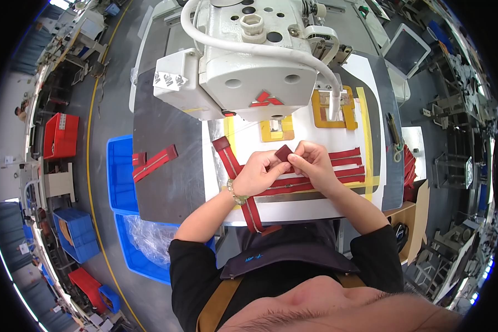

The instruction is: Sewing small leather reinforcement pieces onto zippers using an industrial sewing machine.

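A small dark red square patch (283,152) is pinched between my two hands above the white work surface. My left hand (258,174), with a beaded bracelet at the wrist, is closed with thumb and fingers at the patch's lower left side. My right hand (313,166) grips its right edge between thumb and fingertips. Under and beside the hands lie red zippers (348,175), several running side by side toward the right. Another red zipper (253,216) passes under my left wrist and hangs over the near edge, with a dark red end tab (221,144) at its far end.
A white sewing machine head (254,72) stands just beyond my hands. Yellow-edged frames (335,124) sit under and beside it. More red zipper pieces (159,160) lie at the table's left. Blue bins (122,177) stand left below. Scissors (397,152) lie at the right.
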A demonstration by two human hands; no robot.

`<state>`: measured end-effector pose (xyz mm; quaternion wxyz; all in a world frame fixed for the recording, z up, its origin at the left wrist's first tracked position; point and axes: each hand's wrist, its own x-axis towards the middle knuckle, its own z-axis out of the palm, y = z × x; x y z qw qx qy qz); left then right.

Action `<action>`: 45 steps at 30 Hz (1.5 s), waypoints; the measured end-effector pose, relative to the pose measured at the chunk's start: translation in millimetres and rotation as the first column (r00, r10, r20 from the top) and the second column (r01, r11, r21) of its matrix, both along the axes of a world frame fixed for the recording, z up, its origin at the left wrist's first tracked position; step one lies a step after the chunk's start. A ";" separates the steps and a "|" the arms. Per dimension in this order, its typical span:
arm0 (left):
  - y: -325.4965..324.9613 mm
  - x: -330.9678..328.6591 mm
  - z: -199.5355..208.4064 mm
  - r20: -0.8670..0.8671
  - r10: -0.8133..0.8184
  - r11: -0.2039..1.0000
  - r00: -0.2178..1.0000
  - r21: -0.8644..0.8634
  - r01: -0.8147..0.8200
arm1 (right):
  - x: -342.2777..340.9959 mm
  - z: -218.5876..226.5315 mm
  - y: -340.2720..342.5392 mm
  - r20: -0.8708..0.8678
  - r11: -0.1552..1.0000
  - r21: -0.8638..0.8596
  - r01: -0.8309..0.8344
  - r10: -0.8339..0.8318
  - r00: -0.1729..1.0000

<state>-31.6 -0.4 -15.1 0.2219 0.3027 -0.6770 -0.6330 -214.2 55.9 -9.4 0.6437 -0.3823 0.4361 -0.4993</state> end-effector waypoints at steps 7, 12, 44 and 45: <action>-2.1 -2.0 4.9 -0.084 0.004 1.000 0.996 -0.016 -0.005 | -2.0 0.2 1.2 -0.151 0.998 -0.064 0.009 -0.019 0.988; -11.2 6.1 10.1 0.054 -0.028 0.987 0.998 -0.154 0.036 | -10.3 -2.1 3.1 -0.264 0.992 -0.089 -0.090 0.064 0.963; -28.4 8.5 -2.4 0.124 0.140 0.714 0.982 -0.700 -0.013 | -28.9 -2.6 -58.8 -0.230 0.971 0.080 -0.224 0.237 0.944; -30.0 9.9 -5.7 0.068 0.217 0.630 0.974 -0.772 -0.086 | -30.5 -6.4 -67.6 -0.210 0.972 0.104 -0.210 0.228 0.951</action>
